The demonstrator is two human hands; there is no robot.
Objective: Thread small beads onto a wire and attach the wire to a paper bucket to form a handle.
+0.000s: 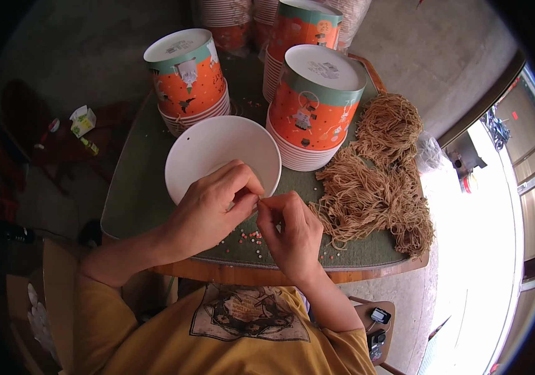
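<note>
A white paper bucket (198, 147) lies tipped with its open mouth toward me, and a small dark hole shows in its far wall. My left hand (214, 197) is across the bucket's near rim, fingers curled into a pinch. Close against it, my right hand (292, 231) is pinched too, the fingertips of both hands meeting just at the rim. Whatever lies between them is too small to make out. To the right of my right hand lie bundles of brown twine (367, 194). Small white and orange paper dots (252, 237) are scattered beneath my hands.
Orange and green paper buckets stand upside down in nested stacks: one at back left (186, 81), one at back right (317, 106), others behind. The green-topped table (136, 181) has a wooden edge. A tissue pack (83, 120) sits at far left; a stool (383, 325) with small devices stands lower right.
</note>
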